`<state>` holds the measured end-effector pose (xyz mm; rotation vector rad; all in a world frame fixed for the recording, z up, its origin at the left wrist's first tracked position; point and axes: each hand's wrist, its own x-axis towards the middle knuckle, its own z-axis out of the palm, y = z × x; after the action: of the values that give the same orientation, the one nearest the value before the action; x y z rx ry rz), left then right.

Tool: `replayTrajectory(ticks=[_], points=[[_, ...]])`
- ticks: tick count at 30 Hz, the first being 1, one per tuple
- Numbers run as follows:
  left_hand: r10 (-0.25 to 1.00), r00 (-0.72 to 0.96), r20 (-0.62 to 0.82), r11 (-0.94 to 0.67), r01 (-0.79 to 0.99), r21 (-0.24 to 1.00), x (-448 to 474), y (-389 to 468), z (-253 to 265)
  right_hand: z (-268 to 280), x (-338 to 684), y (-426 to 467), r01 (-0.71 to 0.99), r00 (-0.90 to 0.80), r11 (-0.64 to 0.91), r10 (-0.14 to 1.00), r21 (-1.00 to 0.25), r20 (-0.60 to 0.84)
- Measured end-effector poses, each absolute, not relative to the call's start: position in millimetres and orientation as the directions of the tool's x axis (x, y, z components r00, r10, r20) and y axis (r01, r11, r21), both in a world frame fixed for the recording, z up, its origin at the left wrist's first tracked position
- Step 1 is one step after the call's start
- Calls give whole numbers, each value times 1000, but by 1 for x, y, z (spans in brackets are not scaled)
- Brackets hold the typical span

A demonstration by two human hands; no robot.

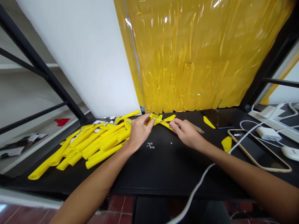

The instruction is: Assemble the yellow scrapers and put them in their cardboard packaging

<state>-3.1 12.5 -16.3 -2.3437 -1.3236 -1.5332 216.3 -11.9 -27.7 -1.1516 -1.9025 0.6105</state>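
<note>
My left hand pinches a small yellow plastic piece above the back of the black table. In my right hand, fingers closed, is a thin metal tool whose tip reaches the yellow piece; whether it is tweezers or a driver I cannot tell. Behind and below the hands lie more yellow parts. Several tiny metal nuts or screws are scattered on the table between my forearms, with a single one apart to the right.
Long yellow handle-like parts are heaped at the left. To the right are a phone in a pale case, a dark tablet-like device, white chargers and cables. A yellow plastic curtain hangs behind the table.
</note>
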Motion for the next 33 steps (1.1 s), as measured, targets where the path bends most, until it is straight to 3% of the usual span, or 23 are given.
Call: replayTrajectory(ticks=[5, 12, 15, 20, 24, 26, 28, 31, 33], points=[[628, 165, 761, -632, 678, 375, -4, 12, -15, -30, 215, -10, 444, -220, 437, 899, -782, 378], [614, 184, 768, -623, 710, 329, -5, 13, -15, -18, 219, -19, 645, -282, 500, 859, -579, 427], [628, 204, 751, -619, 715, 324, -5, 14, -16, -17, 221, -18, 654, -279, 492, 863, -575, 422], [650, 216, 728, -619, 706, 343, -5, 15, -19, -18, 217, -16, 469, -277, 434, 899, -769, 339], [607, 216, 765, -606, 748, 270, -3, 12, -18, -18, 212, -19, 82, -272, 62, 961, -995, 38], [580, 220, 784, -607, 759, 236, -3, 12, -17, -17, 211, -21, -104, -358, -143, 929, -984, -97], [589, 237, 773, -614, 753, 237, -5, 14, -14, -17, 210, -22, -181, -441, -242, 886, -953, -141], [669, 212, 713, -589, 737, 333, -16, 24, -7, -17, 209, -22, -134, -477, -208, 870, -969, -121], [750, 104, 654, -525, 696, 490, -25, 32, -2, -17, 210, -19, -97, -469, -103, 882, -990, -46]])
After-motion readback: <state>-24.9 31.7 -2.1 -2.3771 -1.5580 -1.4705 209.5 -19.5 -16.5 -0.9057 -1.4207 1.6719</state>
